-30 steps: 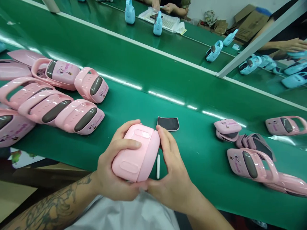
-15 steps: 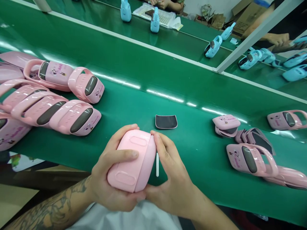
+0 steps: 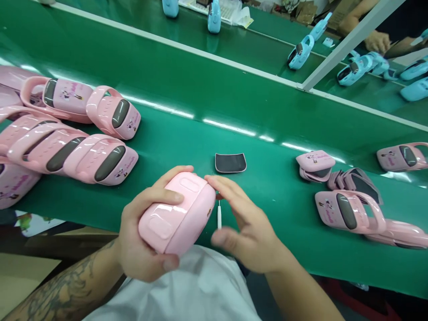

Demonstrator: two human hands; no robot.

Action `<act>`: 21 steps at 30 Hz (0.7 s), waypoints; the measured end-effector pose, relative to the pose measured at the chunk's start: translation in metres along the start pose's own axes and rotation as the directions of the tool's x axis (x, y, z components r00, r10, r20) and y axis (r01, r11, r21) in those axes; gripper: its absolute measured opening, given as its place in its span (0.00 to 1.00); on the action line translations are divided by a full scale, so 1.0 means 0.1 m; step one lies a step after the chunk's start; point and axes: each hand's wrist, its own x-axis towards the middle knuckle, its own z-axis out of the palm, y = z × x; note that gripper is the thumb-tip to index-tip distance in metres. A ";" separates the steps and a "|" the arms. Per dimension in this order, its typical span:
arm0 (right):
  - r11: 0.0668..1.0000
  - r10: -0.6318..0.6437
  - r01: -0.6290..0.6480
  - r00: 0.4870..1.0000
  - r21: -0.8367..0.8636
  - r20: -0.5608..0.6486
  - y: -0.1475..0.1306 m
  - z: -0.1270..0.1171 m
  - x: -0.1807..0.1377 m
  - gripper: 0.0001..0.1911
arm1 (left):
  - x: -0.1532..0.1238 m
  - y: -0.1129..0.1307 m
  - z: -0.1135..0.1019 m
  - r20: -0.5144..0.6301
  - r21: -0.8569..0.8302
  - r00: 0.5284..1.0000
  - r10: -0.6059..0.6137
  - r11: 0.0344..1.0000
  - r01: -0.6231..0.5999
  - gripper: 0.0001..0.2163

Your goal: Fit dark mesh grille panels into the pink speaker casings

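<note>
My left hand (image 3: pixel 143 223) is wrapped round a rounded pink plastic housing (image 3: pixel 175 211), thumb on top and fingers beneath. Two raised oblong pads show on its upward face, and a seam runs along its right part. My right hand (image 3: pixel 247 223) is open, its thumb clear of the housing and its fingertips at the upper right corner. Between that hand and the housing, a slim white-handled tool with a thin metal shaft (image 3: pixel 219 216) lies on the green table. Beyond it lies a curved dark panel with a pink rim (image 3: pixel 230 163).
Pink handled housings with dark windows (image 3: pixel 100 158) crowd the left side. At the right are more pink housings (image 3: pixel 349 211) and stacked panels (image 3: pixel 356 185). A pale rail (image 3: pixel 174 44) crosses behind, with blue housings (image 3: pixel 301 52) and another person's hand (image 3: pixel 377 42) beyond.
The housing has turned, showing more of its right side with a small print, and moved slightly left. My right thumb has come away from it. The view has tilted a little downward.
</note>
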 end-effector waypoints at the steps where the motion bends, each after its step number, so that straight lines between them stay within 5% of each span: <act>1: 0.997 0.030 -0.027 0.999 0.071 -0.037 0.03 -0.02 0.02 0.34 | 0.01 0.02 -0.03 0.043 -0.031 0.999 -0.031 0.999 0.032 0.33; 8: 0.918 0.141 -0.164 0.986 0.361 0.089 0.19 0.10 0.04 0.37 | 0.00 0.12 -0.06 0.195 -0.149 0.974 -0.114 0.978 0.145 0.32; 21: 0.827 0.169 -0.144 0.986 0.544 0.004 0.13 0.19 -0.02 0.30 | 0.09 0.08 0.01 0.223 -0.053 0.972 0.069 0.997 -0.059 0.26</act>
